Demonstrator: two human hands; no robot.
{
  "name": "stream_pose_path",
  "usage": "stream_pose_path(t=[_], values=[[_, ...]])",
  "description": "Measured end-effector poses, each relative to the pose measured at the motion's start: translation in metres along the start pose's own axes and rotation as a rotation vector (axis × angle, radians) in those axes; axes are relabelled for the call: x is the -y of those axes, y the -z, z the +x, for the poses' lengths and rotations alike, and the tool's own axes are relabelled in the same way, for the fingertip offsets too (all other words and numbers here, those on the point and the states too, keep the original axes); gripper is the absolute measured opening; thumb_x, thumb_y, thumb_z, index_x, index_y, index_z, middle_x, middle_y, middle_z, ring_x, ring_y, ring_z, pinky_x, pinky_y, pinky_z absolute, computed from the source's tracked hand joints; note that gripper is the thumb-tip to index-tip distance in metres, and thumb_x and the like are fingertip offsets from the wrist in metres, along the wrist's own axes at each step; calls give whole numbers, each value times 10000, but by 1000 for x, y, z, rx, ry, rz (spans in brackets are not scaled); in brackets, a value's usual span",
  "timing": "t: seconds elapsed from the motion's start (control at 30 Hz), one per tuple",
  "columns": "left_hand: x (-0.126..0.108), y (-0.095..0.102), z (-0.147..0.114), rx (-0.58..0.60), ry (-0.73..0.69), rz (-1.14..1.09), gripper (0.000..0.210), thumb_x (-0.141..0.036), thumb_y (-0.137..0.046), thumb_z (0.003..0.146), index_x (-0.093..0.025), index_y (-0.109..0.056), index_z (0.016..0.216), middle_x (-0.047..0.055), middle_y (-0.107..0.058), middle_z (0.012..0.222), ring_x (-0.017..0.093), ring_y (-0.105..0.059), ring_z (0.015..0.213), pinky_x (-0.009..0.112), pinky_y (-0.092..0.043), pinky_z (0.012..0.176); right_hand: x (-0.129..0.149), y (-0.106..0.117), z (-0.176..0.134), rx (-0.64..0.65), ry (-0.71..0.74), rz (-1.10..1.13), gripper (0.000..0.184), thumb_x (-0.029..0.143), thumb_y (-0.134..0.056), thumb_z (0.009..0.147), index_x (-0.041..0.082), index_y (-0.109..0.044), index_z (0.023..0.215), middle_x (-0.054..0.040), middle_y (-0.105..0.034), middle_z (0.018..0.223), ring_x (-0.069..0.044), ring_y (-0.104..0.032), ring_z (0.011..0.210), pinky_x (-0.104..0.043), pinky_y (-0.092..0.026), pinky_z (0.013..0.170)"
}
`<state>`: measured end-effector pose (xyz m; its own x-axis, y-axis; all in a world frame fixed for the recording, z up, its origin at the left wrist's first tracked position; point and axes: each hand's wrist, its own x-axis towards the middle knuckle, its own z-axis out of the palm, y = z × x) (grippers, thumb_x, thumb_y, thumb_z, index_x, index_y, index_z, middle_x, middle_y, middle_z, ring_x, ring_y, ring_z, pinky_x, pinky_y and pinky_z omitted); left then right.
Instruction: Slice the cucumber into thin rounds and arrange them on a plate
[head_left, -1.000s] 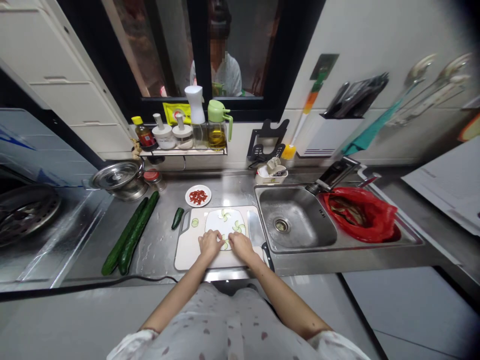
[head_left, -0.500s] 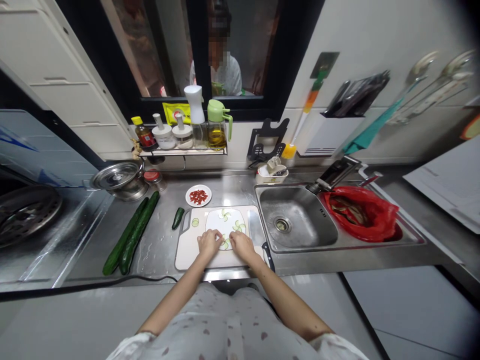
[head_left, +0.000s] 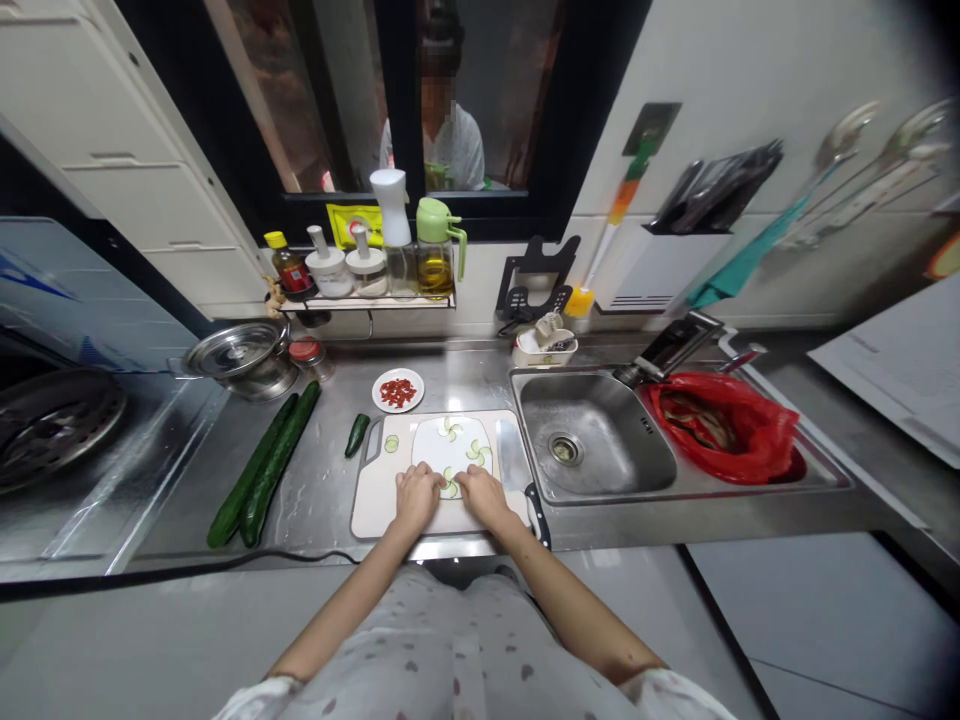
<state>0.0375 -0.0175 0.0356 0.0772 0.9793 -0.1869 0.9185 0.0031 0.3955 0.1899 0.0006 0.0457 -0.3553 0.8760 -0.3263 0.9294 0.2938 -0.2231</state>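
Note:
My left hand (head_left: 418,496) and my right hand (head_left: 484,498) rest at the near edge of a white plate (head_left: 431,447). Both have their fingers drawn together at the nearest swirl of cucumber slices (head_left: 449,485), one from each side, fingertips on its slices. Two more swirls, the far cucumber slices (head_left: 451,430) and the right-hand cucumber slices (head_left: 478,453), lie on the plate. Under it is a cutting board (head_left: 373,505), with loose round cucumber slices (head_left: 391,443) on its left. A knife (head_left: 536,512) lies along the board's right side, its black handle towards me.
Left of the board lie a cucumber stub (head_left: 357,436) and two long cucumbers (head_left: 277,470). A dish of chopped red bits (head_left: 397,391) stands behind. The sink (head_left: 600,440) and a red bag (head_left: 727,430) are to the right. Bottles line a wall shelf (head_left: 367,304).
My left hand's fingers have shifted slightly and closed in on the near swirl. My right hand has edged a little to the left. The slices look nearly the same.

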Motion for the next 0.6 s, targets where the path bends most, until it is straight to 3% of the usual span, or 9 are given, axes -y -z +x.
stream_pose_path(t=[0.4, 0.47, 0.6], values=[[-1, -4, 2, -20, 46, -77, 237, -170, -468, 809, -240, -694, 829, 58, -593, 924, 224, -508, 973, 363, -287, 860, -1, 0, 1, -29, 17, 37, 309, 187, -368, 897, 225, -649, 1020, -83, -605, 971, -184, -553, 902, -261, -383, 712], [-1, -3, 4, -68, 79, -128, 200, -166, -487, 785, -229, -666, 846, 49, -593, 910, 219, -516, 966, 357, -300, 859, -3, 0, 1, -87, 10, 90, 316, 203, -376, 895, 229, -625, 1087, -76, -607, 998, -178, -558, 909, -258, -391, 730], [16, 5, 12, -257, 259, -308, 214, -175, -519, 756, -217, -589, 953, 26, -588, 893, 191, -546, 892, 316, -351, 814, -12, 3, -3, -344, 0, 282, 374, 249, -389, 891, 206, -535, 1234, -79, -598, 1088, -171, -571, 916, -265, -416, 776]])
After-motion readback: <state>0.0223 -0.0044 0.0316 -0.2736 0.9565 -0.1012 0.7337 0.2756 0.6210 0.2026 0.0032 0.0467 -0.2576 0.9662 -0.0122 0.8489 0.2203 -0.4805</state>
